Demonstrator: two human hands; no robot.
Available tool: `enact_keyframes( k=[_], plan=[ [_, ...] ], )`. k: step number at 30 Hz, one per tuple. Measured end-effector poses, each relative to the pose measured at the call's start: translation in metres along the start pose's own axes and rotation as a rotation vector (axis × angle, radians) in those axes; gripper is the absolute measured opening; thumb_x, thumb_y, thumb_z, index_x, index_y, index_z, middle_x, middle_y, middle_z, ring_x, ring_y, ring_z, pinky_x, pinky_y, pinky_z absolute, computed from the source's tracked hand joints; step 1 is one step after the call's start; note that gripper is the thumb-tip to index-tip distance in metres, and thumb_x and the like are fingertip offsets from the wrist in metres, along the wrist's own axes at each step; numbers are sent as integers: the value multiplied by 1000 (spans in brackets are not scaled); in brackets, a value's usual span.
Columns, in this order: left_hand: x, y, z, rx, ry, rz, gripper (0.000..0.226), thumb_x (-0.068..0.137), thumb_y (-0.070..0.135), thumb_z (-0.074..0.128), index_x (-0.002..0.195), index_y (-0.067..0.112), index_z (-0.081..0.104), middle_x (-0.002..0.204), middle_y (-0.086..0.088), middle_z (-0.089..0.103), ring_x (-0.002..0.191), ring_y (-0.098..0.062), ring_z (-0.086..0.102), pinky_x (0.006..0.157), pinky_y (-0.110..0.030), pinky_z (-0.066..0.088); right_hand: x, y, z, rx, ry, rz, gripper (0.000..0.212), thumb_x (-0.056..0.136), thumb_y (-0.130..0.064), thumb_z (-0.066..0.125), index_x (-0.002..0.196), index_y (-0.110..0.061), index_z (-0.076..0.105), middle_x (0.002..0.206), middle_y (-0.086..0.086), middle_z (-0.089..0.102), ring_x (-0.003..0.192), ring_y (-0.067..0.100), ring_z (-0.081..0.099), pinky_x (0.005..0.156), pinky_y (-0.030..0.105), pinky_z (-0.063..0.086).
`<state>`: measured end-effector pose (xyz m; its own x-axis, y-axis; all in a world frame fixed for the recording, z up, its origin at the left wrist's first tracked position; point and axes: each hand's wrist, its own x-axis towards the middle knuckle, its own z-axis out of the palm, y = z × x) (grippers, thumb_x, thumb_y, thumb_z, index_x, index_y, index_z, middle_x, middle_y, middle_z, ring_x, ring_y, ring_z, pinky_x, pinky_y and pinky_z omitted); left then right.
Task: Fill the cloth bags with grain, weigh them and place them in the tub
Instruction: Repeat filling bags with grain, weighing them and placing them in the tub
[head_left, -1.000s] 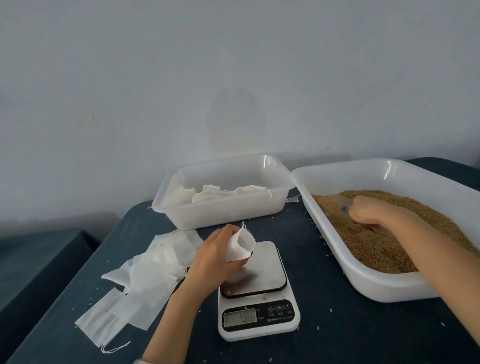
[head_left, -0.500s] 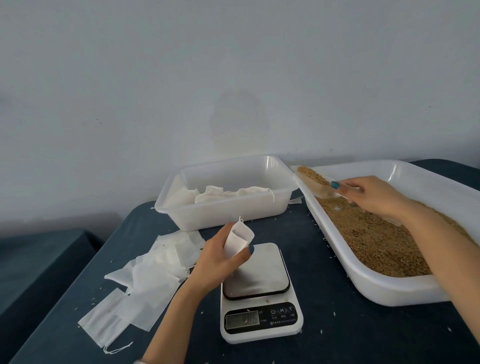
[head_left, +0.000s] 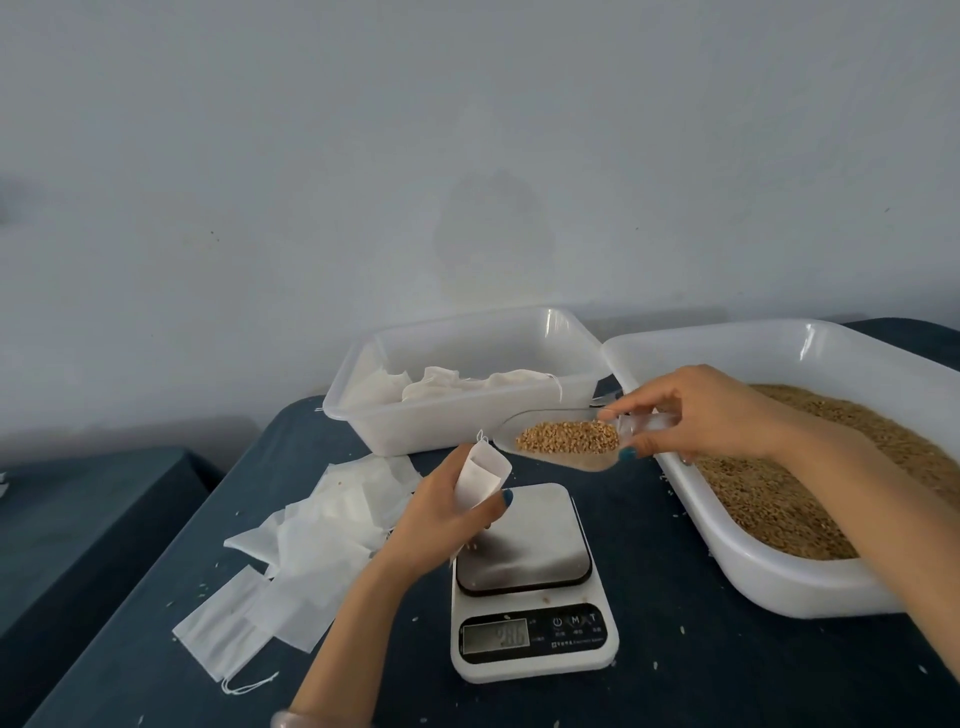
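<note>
While the left hand (head_left: 436, 514) held a cloth bag (head_left: 480, 478) open by the kitchen scale (head_left: 524, 540), the right hand (head_left: 691, 415) gripped a heaped clear scoop (head_left: 561, 441). Narrow mouth; fast tipping would likely spill grain (head_left: 569, 436).

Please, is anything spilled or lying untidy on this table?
Yes. Loose grains lie scattered on the dark table around the scale and beside the grain tray, outside any container. The empty bags on the left lie in a crooked, overlapping heap. Nothing looks damaged.
</note>
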<state>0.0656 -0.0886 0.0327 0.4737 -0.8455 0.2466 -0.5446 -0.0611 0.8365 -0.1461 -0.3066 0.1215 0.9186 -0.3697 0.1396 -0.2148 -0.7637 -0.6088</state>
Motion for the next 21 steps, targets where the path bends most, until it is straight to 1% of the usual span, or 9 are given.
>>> enact_keyframes(
  k=[4,6,8,10,12,14,17,19,21],
  plan=[
    [-1,0,0,25,-25,18,31,77,49,67,104,56,52,94,19,65,77,-7,65,59,-23,56,5,-2,0,-140,19,-44,50,56,-77,65,104,-70,59,101,-39,63,96,-1,62,79,26,53],
    [-1,0,0,46,-20,23,30,78,50,67,103,54,51,94,19,64,78,-5,64,60,-22,56,6,-4,-1,-205,16,-54,52,55,-81,64,106,-69,59,98,-42,61,99,-9,56,84,25,49],
    [0,1,0,55,-12,25,31,79,49,67,104,54,50,95,21,63,79,-4,64,60,-21,55,7,-7,-2,-259,1,-59,50,59,-79,65,107,-70,57,95,-44,59,97,-14,53,79,21,46],
    [-1,1,0,65,-15,14,39,79,50,68,114,53,49,95,20,64,82,-3,64,64,-24,57,8,-12,-2,-306,-3,-76,50,59,-79,64,107,-72,55,94,-47,58,93,-21,49,72,18,41],
    [-2,0,0,118,-25,1,60,78,52,67,133,43,46,106,21,63,91,-3,63,78,-31,58,10,-17,-4,-351,3,-100,52,55,-83,60,105,-73,54,93,-46,58,92,-26,45,69,18,38],
    [-2,0,1,146,-54,-2,70,77,53,67,140,32,45,117,16,63,100,-8,62,86,-38,57,12,-21,-6,-412,11,-129,45,58,-80,62,102,-74,54,91,-44,59,88,-24,48,70,18,41],
    [-3,3,2,120,-78,9,60,77,52,69,131,33,51,111,15,66,97,-12,65,82,-42,58,13,-28,-10,-515,36,-175,36,61,-78,59,96,-76,52,87,-42,60,82,-19,52,65,17,37],
    [-3,3,2,111,-87,16,48,76,51,69,119,35,55,105,16,67,91,-11,66,78,-42,59,14,-34,-11,-579,65,-200,38,64,-76,60,101,-71,56,83,-39,59,78,-16,51,61,16,33],
    [-3,4,2,114,-95,17,45,75,53,69,113,33,55,101,17,67,88,-9,65,76,-39,59,14,-38,-12,-619,93,-221,40,67,-73,63,106,-65,61,76,-41,54,75,-15,50,58,16,30]
  ],
)
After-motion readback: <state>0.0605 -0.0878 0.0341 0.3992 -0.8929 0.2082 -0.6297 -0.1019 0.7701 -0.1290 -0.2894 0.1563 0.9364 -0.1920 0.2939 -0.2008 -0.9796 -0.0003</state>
